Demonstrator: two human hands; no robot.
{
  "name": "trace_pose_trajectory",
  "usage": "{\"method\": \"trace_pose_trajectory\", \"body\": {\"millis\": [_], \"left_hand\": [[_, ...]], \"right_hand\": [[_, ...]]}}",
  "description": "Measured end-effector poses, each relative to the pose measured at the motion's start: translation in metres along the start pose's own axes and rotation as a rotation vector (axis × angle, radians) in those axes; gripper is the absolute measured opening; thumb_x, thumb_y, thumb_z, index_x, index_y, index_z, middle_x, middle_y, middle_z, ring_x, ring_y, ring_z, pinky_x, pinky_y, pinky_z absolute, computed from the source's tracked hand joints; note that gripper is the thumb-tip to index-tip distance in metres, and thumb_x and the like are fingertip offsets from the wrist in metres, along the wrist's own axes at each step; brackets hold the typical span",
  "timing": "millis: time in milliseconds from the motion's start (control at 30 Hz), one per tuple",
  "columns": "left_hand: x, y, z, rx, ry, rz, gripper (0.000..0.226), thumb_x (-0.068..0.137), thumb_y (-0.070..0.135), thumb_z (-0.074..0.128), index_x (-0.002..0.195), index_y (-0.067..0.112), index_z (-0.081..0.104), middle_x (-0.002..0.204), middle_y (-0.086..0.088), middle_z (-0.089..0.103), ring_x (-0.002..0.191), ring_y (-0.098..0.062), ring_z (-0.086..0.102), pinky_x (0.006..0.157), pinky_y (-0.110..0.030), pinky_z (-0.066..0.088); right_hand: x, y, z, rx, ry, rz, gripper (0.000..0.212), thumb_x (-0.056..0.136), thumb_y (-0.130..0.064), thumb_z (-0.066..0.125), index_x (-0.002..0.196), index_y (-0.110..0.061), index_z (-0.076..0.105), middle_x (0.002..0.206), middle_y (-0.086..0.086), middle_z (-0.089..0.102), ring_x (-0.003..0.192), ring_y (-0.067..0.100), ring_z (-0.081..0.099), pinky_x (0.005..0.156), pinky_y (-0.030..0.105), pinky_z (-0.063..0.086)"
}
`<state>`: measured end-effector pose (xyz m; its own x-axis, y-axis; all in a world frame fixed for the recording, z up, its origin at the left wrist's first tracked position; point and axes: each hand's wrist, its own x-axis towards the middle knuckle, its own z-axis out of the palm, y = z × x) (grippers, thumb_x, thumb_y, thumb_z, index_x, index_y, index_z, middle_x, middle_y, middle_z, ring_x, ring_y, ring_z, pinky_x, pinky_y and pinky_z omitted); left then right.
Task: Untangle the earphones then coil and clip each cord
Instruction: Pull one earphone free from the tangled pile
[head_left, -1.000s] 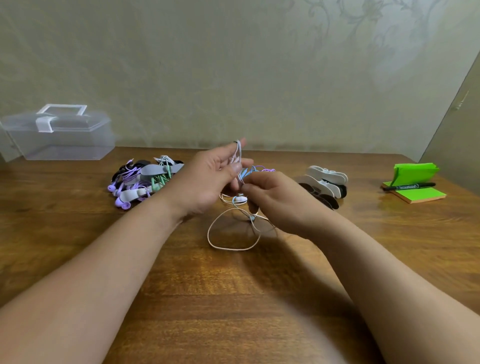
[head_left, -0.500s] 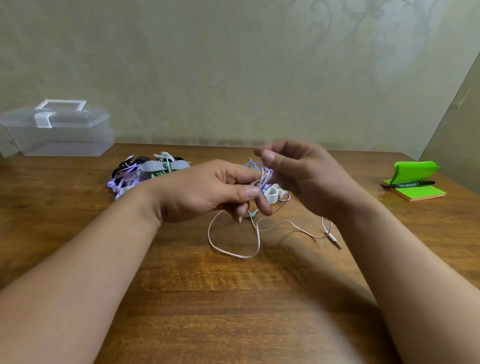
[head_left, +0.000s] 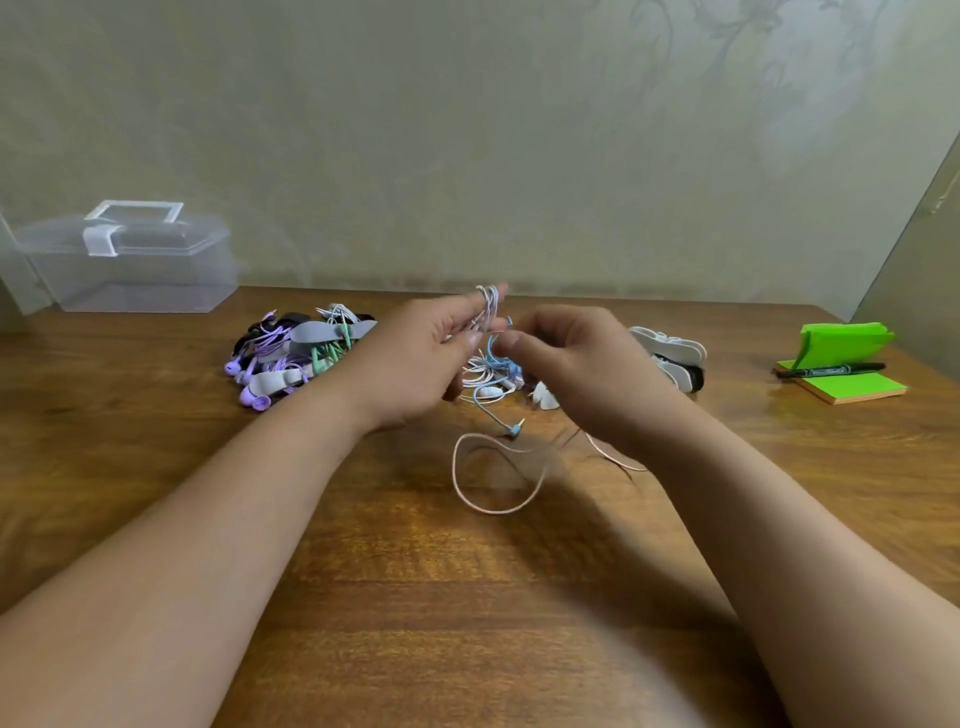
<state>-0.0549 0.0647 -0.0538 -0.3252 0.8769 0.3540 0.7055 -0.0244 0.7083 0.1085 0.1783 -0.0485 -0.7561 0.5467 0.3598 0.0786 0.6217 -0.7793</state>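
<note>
My left hand (head_left: 415, 364) is raised over the table with a pale pink earphone cord (head_left: 488, 306) wound in several turns round its fingers, the thumb pressed against the coil. My right hand (head_left: 576, 364) is close beside it, fingers curled, pinching the same cord near the coil. The loose end of that cord (head_left: 493, 506) lies in a loop on the wood below. Behind the hands sits a tangle of blue and white earphones (head_left: 491, 374) with a blue plug (head_left: 514, 428).
A heap of clipped purple, green and black earphones (head_left: 291, 358) lies at the left. Spare white and black clips (head_left: 670, 353) lie at the right. A clear plastic box (head_left: 130, 260) stands at the back left, green sticky notes with a black marker (head_left: 836, 371) at the far right.
My left hand has opened upward, showing cord wound round its fingers. My right hand came down and in toward the coil. The loose cord on the table has shortened and shifted.
</note>
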Motion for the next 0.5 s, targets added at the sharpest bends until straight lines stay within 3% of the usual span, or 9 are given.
{"method": "trace_pose_trajectory", "body": {"millis": [67, 133, 200, 300, 367, 433, 500], "left_hand": [[-0.004, 0.007, 0.001, 0.136, -0.069, 0.024, 0.041, 0.109, 0.016, 0.049, 0.144, 0.037, 0.056, 0.068, 0.026, 0.064, 0.061, -0.012, 0.052, 0.065, -0.033, 0.052], [-0.008, 0.015, 0.003, 0.153, -0.140, 0.029, 0.028, 0.110, 0.018, 0.050, 0.122, 0.038, 0.064, 0.066, 0.026, 0.063, 0.061, -0.013, 0.052, 0.063, -0.033, 0.051], [-0.011, 0.021, 0.003, 0.134, -0.205, 0.013, 0.021, 0.109, 0.022, 0.051, 0.106, 0.036, 0.066, 0.066, 0.012, 0.064, 0.062, -0.013, 0.054, 0.066, -0.033, 0.050], [-0.014, 0.029, 0.003, 0.008, -0.326, -0.014, 0.021, 0.109, 0.024, 0.048, 0.105, 0.021, 0.068, 0.077, 0.002, 0.064, 0.069, -0.013, 0.057, 0.074, -0.034, 0.051], [-0.015, 0.032, 0.001, -0.133, -0.379, -0.036, 0.031, 0.102, 0.021, 0.042, 0.108, 0.001, 0.064, 0.079, -0.003, 0.062, 0.076, -0.018, 0.059, 0.079, -0.034, 0.052], [-0.014, 0.030, -0.002, -0.204, -0.417, -0.022, 0.033, 0.098, 0.016, 0.039, 0.109, -0.007, 0.061, 0.086, -0.018, 0.058, 0.081, -0.022, 0.060, 0.083, -0.040, 0.054], [-0.013, 0.027, -0.001, -0.229, -0.453, -0.015, 0.028, 0.107, 0.007, 0.038, 0.113, -0.011, 0.058, 0.092, -0.020, 0.057, 0.084, -0.022, 0.061, 0.088, -0.042, 0.056]], "right_hand": [[0.001, -0.002, -0.007, -0.027, 0.070, -0.042, 0.020, 0.100, -0.029, 0.070, 0.083, -0.018, 0.074, 0.066, -0.002, 0.062, 0.055, 0.006, 0.046, 0.050, 0.018, 0.037], [0.002, -0.002, -0.012, -0.060, 0.109, -0.060, 0.021, 0.098, -0.030, 0.072, 0.083, -0.015, 0.072, 0.063, -0.006, 0.058, 0.053, 0.005, 0.044, 0.048, 0.019, 0.034], [0.003, -0.001, -0.015, -0.054, 0.126, -0.089, 0.018, 0.096, -0.028, 0.074, 0.085, -0.014, 0.072, 0.065, -0.006, 0.063, 0.055, 0.008, 0.050, 0.052, 0.023, 0.038], [0.006, 0.004, -0.020, 0.003, 0.131, -0.121, 0.015, 0.093, -0.026, 0.078, 0.089, -0.013, 0.073, 0.078, 0.005, 0.075, 0.072, 0.027, 0.068, 0.064, 0.040, 0.052], [0.007, 0.008, -0.023, 0.066, 0.095, -0.133, 0.018, 0.092, -0.027, 0.079, 0.088, -0.012, 0.072, 0.080, 0.010, 0.076, 0.069, 0.026, 0.067, 0.066, 0.046, 0.053], [0.008, 0.009, -0.024, 0.120, 0.065, -0.129, 0.019, 0.091, -0.028, 0.080, 0.087, -0.012, 0.071, 0.079, 0.010, 0.075, 0.068, 0.016, 0.064, 0.063, 0.041, 0.050], [0.008, 0.010, -0.026, 0.169, 0.029, -0.115, 0.016, 0.094, -0.022, 0.079, 0.087, -0.010, 0.069, 0.074, 0.006, 0.072, 0.062, 0.008, 0.059, 0.059, 0.025, 0.045]]}}
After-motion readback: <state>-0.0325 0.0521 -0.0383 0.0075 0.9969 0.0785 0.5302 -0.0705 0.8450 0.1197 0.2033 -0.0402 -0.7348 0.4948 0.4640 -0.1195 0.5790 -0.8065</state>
